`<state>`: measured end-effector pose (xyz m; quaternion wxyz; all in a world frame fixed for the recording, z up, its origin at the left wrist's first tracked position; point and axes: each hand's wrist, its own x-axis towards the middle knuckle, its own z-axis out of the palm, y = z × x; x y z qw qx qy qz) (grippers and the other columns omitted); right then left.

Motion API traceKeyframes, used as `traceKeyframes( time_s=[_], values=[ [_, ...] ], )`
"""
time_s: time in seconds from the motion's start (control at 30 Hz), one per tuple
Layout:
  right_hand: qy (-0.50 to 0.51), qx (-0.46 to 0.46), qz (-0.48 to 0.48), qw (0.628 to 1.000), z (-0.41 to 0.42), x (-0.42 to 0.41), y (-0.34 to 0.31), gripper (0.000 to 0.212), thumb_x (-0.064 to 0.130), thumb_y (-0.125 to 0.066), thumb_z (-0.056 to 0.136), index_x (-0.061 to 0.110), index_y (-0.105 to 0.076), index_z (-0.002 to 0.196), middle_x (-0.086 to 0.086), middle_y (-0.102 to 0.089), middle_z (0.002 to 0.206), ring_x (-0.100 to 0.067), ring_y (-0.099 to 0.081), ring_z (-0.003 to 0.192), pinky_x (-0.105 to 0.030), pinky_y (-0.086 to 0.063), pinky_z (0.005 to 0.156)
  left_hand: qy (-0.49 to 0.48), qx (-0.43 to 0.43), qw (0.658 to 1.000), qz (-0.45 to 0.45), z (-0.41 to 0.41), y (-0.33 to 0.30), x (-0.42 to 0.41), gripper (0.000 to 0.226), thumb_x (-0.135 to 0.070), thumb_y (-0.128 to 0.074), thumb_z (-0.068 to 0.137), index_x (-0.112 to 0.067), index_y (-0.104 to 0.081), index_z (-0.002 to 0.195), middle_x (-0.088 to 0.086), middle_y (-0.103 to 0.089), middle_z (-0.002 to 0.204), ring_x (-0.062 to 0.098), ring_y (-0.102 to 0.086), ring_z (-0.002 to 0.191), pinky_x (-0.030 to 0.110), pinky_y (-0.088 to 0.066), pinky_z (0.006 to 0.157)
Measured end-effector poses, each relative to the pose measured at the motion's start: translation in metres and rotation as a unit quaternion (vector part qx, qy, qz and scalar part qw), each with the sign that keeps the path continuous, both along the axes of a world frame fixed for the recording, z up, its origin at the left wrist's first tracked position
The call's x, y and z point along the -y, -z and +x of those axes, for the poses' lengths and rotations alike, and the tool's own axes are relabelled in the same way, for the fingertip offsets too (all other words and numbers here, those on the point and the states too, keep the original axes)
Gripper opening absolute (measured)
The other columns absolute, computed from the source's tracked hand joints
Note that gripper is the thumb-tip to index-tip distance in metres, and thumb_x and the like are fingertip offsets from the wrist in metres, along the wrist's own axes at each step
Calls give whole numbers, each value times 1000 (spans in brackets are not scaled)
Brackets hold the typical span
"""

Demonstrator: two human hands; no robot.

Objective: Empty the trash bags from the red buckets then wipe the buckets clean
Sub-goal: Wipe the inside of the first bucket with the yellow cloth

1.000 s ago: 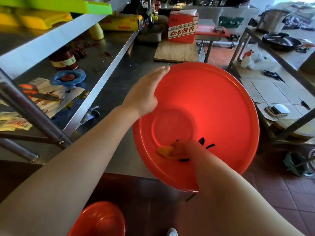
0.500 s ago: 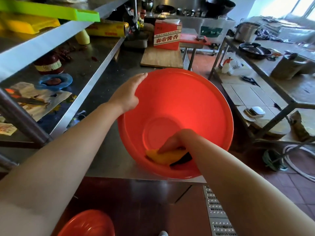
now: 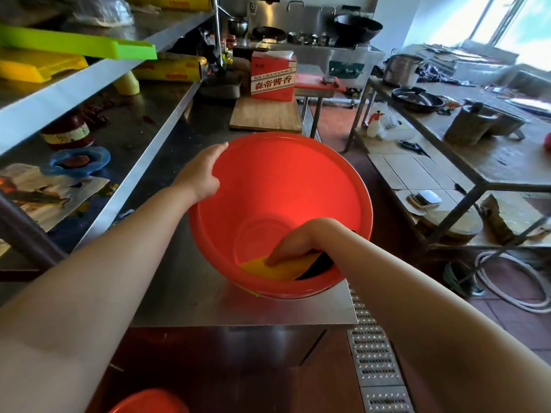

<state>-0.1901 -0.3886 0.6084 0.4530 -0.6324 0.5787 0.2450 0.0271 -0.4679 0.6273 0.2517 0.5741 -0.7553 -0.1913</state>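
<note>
Red bucket (image 3: 298, 180) on steel counter (image 3: 185, 293), tipped so its mouth faces the camera — left hand (image 3: 201, 174) gripping the far-left rim. Right hand (image 3: 293, 242) inside, fingers flat, pressing yellow cloth (image 3: 268, 268) to the near wall. Behind — red box (image 3: 272, 77) reading "森帝酱香".

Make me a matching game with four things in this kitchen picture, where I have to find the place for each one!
Things:
1. yellow cloth
2. left hand
3. red box
4. green board

Places:
A. up on the top shelf
B. standing on the wooden board
C. inside the red bucket, under the right hand
D. holding the bucket's rim

Right pairs: 1-C, 2-D, 3-B, 4-A
</note>
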Motion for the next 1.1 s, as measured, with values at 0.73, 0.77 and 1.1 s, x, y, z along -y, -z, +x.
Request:
traceKeyframes(
  time_s=[0.73,0.77,1.1],
  values=[
    [-31,-65,32,997,24,21,42,47,42,-47,96,17,-54,135,-5,-63,127,-24,-65,107,-38,-53,90,-61,14,998,26,6,9,11,77,3,-50,93,-27,-19,157,3,-25,160,28,-32,144,45,-36,111],
    [-47,-73,19,996,23,21,44,49,42,-45,97,17,-51,138,-6,-59,132,-25,-62,111,-38,-51,90,-63,10,998,23,6,9,10,77,3,-50,92,-26,-19,157,3,-25,160,27,-32,143,44,-35,111],
    [-128,-117,-35,984,-11,30,47,43,31,-54,97,14,-50,137,-10,-58,132,-30,-59,116,-42,-49,96,-82,85,993,3,12,-21,12,33,-40,-52,98,-21,-46,124,5,-62,108,19,-63,81,31,-49,63]
  ],
)
